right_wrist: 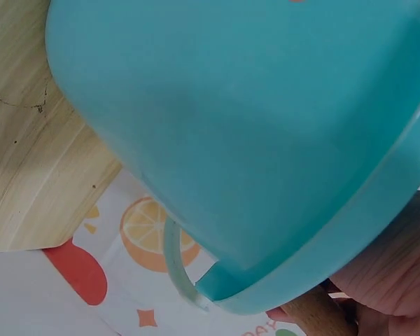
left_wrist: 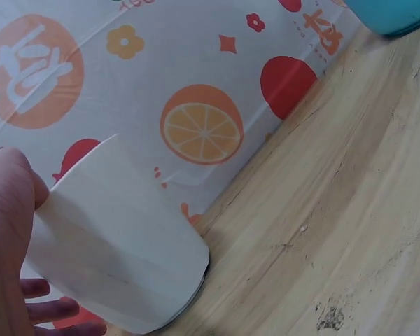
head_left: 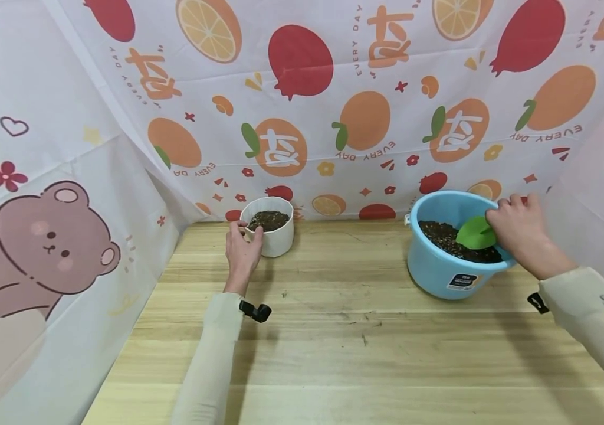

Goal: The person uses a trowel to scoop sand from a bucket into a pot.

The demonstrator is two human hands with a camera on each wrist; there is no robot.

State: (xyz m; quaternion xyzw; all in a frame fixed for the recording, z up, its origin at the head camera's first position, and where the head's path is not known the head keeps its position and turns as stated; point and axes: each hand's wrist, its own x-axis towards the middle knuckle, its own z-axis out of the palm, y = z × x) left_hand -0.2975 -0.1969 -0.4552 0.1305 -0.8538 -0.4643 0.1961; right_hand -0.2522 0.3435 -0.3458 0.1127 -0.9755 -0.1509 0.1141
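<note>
Soil [head_left: 440, 237] could spill onto the table [head_left: 334, 360] if the trowel [head_left: 474, 235], blade inside the bucket [head_left: 435, 277] at right, tilts outward; a careless tug could tip the pot [head_left: 279, 239] at back left. Right hand [head_left: 524, 229] grips the trowel, fingers closed round its handle [right_wrist: 320, 318] — left hand [head_left: 242, 252] hooks its thumb onto the pot, other fingers loosely spread. Backdrop [head_left: 318, 118] reads "EVERY DAY"; the bucket's label [head_left: 463, 281] is too small to read.
</note>
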